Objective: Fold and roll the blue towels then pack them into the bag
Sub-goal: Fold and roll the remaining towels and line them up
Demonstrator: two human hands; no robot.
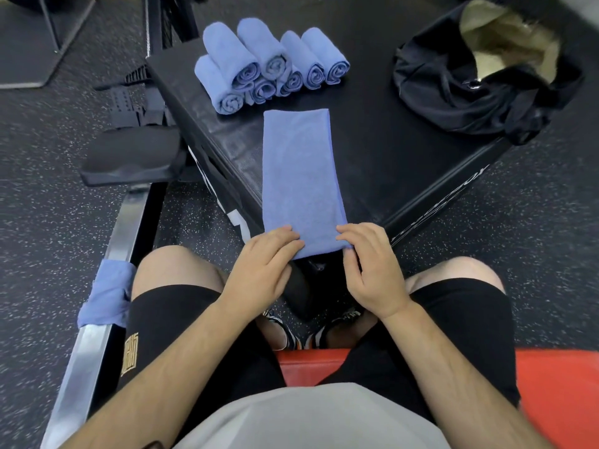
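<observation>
Black box [405, 163] sits corner-on over speckled rubber floor [48, 222], with white lettering [240, 222] on its near-left side, unreadable. Left of it: black padded seat [129, 157] on a metal rail [129, 215] that runs toward the near-left, a ribbed black footplate with straps [126, 108] just behind the seat, dark hex-shaped mat [29, 43] in the far-left corner. Near edge: black shorts [453, 319] with a gold logo [129, 354] on the left leg, grey shirt [308, 419], red pad [557, 384] under the person, striped shoes [285, 335] between the knees

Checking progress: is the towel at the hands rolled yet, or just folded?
Folded, not rolled: the towel lies as a flat strip, left hand and right hand holding its near end.
</observation>
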